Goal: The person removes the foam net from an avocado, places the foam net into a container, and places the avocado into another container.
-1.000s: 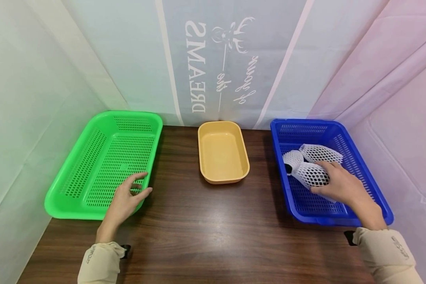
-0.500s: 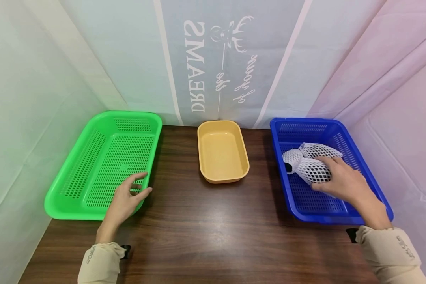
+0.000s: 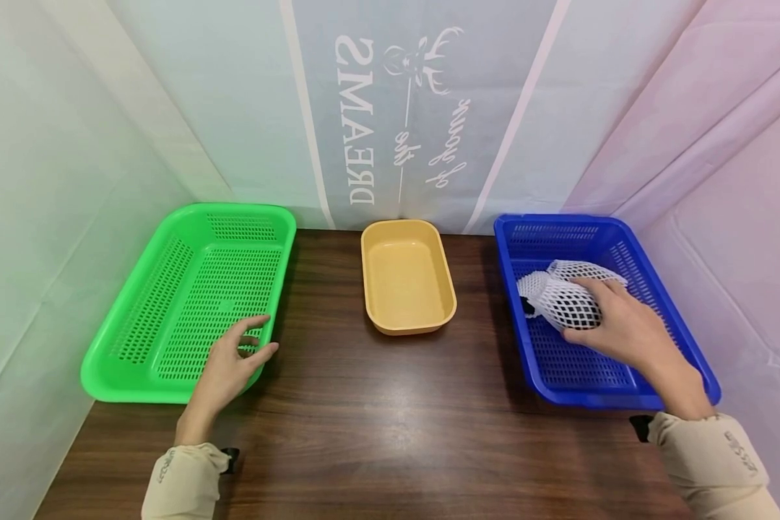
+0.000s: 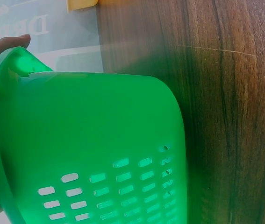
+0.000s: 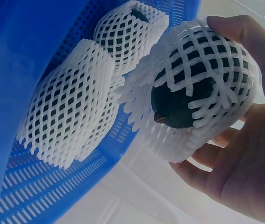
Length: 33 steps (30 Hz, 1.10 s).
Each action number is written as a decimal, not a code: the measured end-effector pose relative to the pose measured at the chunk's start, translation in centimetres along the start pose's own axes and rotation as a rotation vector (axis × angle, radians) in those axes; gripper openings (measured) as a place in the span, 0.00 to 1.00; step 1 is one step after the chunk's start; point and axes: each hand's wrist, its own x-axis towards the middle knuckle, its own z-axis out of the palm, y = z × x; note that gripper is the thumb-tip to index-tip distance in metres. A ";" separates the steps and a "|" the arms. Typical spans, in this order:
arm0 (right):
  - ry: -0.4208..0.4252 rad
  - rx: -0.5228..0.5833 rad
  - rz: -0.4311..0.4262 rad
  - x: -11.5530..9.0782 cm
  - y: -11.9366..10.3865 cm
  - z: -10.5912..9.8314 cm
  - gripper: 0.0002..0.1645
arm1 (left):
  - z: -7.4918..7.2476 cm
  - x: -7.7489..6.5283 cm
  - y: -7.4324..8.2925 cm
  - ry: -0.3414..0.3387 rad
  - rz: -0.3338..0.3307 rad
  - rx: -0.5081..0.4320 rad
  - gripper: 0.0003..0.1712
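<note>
In the head view, my right hand grips a dark green fruit, seemingly an avocado, in a white foam net. The right wrist view shows the thumb on one side of it and the fingers on the other; a brown stem end pokes through the net's opening. Other netted fruits lie beside it in the blue basket. My left hand hangs loosely curved over the right rim of the green basket, holding nothing. Whether it touches the rim, I cannot tell.
Between the baskets a yellow tray stands on the brown wooden table. A printed cloth hangs behind, with pale cloth on both sides close to the baskets.
My right hand, with the netted avocado in its grip, has shifted slightly up and away from me within the blue basket. The left hand stays in place.
</note>
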 end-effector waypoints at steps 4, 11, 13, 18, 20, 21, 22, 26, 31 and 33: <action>0.025 0.000 -0.013 0.0 -0.2 0.0 0.56 | 0.0 0.0 -0.1 0.001 0.003 0.000 0.29; 0.068 0.039 -0.016 0.0 -0.6 0.1 0.58 | 0.0 0.0 -0.1 0.005 0.011 0.002 0.29; 0.082 0.065 -0.017 0.0 -0.7 0.2 0.57 | 0.0 0.0 -0.1 0.004 0.009 0.002 0.29; 0.102 0.097 -0.024 0.0 -0.9 0.3 0.54 | -0.1 0.0 0.0 -0.005 -0.003 -0.004 0.30; 0.102 0.097 -0.024 0.1 -1.0 0.4 0.54 | -0.1 0.0 0.0 -0.007 -0.003 -0.006 0.30; 0.102 0.097 -0.025 0.1 -1.0 0.4 0.54 | -0.1 0.0 0.0 -0.008 -0.003 -0.006 0.30; 0.100 0.095 -0.025 0.2 -1.0 0.4 0.54 | -0.1 0.0 0.0 -0.008 -0.002 -0.006 0.30; 0.094 0.098 -0.027 0.2 -1.2 0.4 0.54 | -0.2 -0.1 0.0 -0.008 -0.001 -0.004 0.29; 0.091 0.104 -0.032 0.2 -1.6 0.5 0.55 | -0.2 -0.1 0.0 -0.009 -0.001 0.001 0.29; 0.089 0.107 -0.034 0.2 -1.8 0.5 0.55 | -0.2 -0.1 0.1 -0.008 -0.001 0.003 0.29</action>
